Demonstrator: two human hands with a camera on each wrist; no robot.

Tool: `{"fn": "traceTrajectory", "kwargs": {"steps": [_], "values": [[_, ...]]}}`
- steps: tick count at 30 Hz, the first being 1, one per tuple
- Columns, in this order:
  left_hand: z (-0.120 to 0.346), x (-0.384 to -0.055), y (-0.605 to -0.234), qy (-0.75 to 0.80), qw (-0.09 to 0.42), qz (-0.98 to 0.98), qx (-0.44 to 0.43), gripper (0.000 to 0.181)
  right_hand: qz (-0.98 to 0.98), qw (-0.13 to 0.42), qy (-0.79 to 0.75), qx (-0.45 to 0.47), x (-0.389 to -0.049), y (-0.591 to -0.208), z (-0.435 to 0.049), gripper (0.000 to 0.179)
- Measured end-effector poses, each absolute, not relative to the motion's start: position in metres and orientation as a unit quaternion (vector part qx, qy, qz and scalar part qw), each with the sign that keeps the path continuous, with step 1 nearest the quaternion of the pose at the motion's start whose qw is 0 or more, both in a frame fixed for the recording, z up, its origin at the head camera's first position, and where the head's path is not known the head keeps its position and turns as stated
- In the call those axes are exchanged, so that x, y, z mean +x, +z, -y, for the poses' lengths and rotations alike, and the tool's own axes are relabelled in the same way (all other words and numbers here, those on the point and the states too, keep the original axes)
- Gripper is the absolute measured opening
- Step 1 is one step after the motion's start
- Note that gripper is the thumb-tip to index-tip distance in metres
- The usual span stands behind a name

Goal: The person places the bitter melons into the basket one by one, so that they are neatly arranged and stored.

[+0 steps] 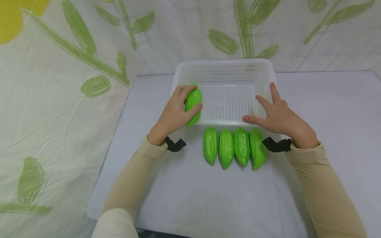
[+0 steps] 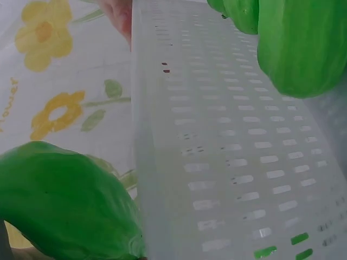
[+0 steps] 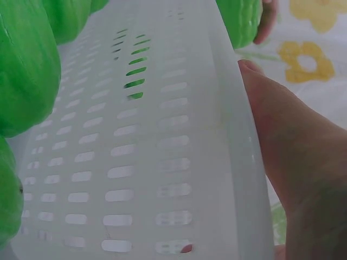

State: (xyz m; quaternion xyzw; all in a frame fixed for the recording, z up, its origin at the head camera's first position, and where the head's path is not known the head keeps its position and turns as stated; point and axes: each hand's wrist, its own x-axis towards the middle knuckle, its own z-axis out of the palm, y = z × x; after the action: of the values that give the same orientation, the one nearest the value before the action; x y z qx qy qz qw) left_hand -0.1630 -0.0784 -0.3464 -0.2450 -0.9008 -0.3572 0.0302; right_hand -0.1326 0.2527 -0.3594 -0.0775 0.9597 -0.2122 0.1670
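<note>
A glossy green ridged gourd (image 1: 194, 97) is held in my left hand (image 1: 174, 112) between the thumb and fingers. It sits over the front left part of a white plastic basket (image 1: 224, 122); the same gourd (image 2: 65, 200) shows at the lower left of the left wrist view. My right hand (image 1: 278, 115) hovers at the basket's front right corner with its fingers spread and nothing held. Its thumb (image 3: 293, 119) shows near the rim in the right wrist view; whether it touches is unclear. Several similar gourds (image 1: 226, 148) lie side by side in front of the basket.
The basket stands at the back of a table covered in white cloth (image 1: 220, 201). Behind it hangs a sheet (image 1: 175, 39) printed with green leaves and stems. A black strap (image 1: 175, 145) projects at each wrist.
</note>
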Motion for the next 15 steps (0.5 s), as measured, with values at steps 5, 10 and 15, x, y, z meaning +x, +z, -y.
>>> {"fn": "traceTrajectory", "kwargs": {"steps": [5, 10, 15], "values": [[0.071, -0.172, -0.339, -0.338, 0.025, 0.908, -0.246, 0.062, -0.959, 0.169, -0.214, -0.075, -0.132, -0.36, -0.253, 0.107], [0.065, -0.184, -0.336, -0.327, 0.01, 0.914, -0.24, 0.064, -0.959, 0.17, -0.216, -0.074, -0.132, -0.361, -0.255, 0.108], [0.062, -0.193, -0.333, -0.316, 0.002, 0.92, -0.231, 0.063, -0.958, 0.173, -0.215, -0.073, -0.133, -0.361, -0.255, 0.109]]}}
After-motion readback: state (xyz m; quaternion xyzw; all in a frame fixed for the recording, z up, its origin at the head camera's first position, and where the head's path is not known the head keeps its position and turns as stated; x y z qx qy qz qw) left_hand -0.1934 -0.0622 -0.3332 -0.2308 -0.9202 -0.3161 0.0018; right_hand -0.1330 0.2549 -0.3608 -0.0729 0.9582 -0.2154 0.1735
